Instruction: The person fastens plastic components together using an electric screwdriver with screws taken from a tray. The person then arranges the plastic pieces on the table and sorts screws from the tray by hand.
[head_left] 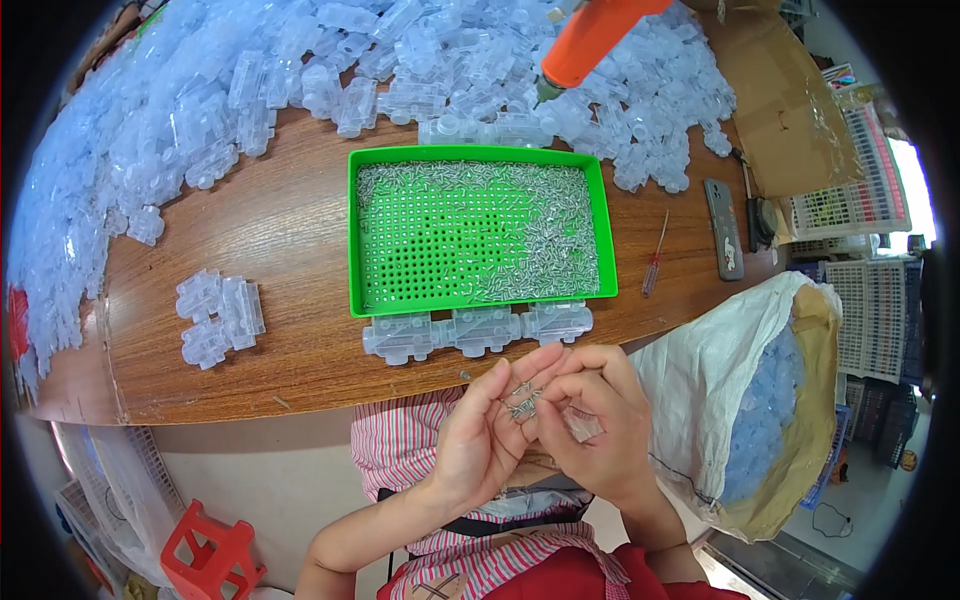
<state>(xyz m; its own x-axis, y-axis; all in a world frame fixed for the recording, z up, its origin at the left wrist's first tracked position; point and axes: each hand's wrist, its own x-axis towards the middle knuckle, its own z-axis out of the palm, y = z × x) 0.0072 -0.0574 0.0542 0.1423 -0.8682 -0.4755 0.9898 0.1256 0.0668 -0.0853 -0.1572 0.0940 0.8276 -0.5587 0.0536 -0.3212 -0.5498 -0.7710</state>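
My left hand [478,432] is cupped palm up near the table's front edge, with several small silver screws [522,406] lying in it. Against it, the curled fingers of my right hand [603,415] reach to the screws. A small clear piece [583,424], apparently plastic, shows in my right hand; its exact shape is hidden. Just beyond my hands, three clear plastic parts [483,328] stand in a row along the front of a green perforated tray [354,230]. Loose silver screws [560,235] cover much of the tray, thickest on the right.
Clear plastic parts [300,60] are heaped along the table's back. An orange power screwdriver [590,45] hangs above them. A screwdriver [655,255] and a phone [724,228] lie right, a small cluster of parts [220,315] left. An open sack [690,400] and red stool [210,550] stand below.
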